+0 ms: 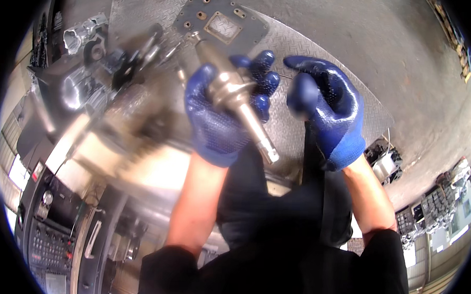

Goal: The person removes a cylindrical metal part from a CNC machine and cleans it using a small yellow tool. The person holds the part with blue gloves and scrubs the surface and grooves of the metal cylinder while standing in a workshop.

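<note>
The shaft (231, 89), a metal piece with a tapered upper part, a ringed collar at the middle and a slim round lower end, slants from upper left to lower right above the tread plate (285, 41); it lies across the palm of the left hand (218, 117), which wears a blue glove; that hand is partly closed on it, the thumb at the left of the collar and the bent fingers at the right.

The right hand (329, 104), in a matching glove, is just beside, apart from the shaft; its fingers are half curled, with a gap between them and the blurred thumb, and the hollow of the palm shows bare.

Beyond the shaft's upper end, a dark plate (251, 33) with a square window and several holes lies on the tread plate; to the left are shiny metal parts (85, 32), some blurred; at lower left stand a control panel (47, 244) with rows of keys and a door (92, 240) with 1 pale handle; the grey floor (366, 32) spreads at upper right, with a pallet (451, 30) near the rim.
</note>
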A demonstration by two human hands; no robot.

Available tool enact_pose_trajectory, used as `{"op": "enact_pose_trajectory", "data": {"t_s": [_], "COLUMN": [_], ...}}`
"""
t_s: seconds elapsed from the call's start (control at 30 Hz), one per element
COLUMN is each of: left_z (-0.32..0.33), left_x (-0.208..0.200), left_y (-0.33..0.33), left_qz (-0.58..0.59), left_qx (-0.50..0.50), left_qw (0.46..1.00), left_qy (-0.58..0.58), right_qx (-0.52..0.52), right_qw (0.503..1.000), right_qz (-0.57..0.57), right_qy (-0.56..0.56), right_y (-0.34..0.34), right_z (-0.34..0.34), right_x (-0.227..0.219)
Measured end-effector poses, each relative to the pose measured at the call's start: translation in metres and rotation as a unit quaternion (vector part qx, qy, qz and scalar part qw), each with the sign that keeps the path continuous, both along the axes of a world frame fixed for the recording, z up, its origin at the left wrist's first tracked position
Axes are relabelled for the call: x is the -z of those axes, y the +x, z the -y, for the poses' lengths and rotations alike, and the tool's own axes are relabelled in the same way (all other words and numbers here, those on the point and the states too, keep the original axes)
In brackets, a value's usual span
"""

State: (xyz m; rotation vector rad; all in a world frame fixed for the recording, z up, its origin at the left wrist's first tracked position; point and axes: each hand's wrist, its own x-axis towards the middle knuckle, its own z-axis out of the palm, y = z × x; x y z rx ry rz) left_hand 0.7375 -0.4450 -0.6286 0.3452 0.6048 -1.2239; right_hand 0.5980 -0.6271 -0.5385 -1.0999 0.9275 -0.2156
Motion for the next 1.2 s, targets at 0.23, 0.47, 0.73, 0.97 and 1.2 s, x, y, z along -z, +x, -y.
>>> {"op": "enact_pose_trajectory", "data": {"t_s": [0.23, 0.47, 0.73, 0.97, 1.2], "left_z": [0.025, 0.037, 0.063, 0.084, 0.076], "left_x": [0.08, 0.117, 0.118, 0.121, 0.129], "left_y": [0.036, 0.055, 0.065, 0.065, 0.066], "left_qz": [0.084, 0.153, 0.241, 0.386, 0.35], "left_qx": [0.044, 0.096, 0.147, 0.176, -0.001], "left_qw": [0.993, 0.978, 0.953, 0.899, 0.933], "left_qy": [0.068, 0.106, 0.108, 0.108, 0.079], "right_qx": [-0.026, -0.207, -0.266, -0.252, -0.26], "right_qw": [0.996, 0.978, 0.959, 0.965, 0.964], "right_qz": [-0.052, -0.022, -0.033, -0.017, -0.012], "right_qy": [-0.069, 0.015, 0.094, 0.074, 0.052], "right_y": [0.023, 0.019, 0.056, 0.06, 0.066], "right_z": [-0.005, -0.002, 0.011, 0.03, 0.029], "right_x": [0.125, 0.182, 0.186, 0.198, 0.193]}}
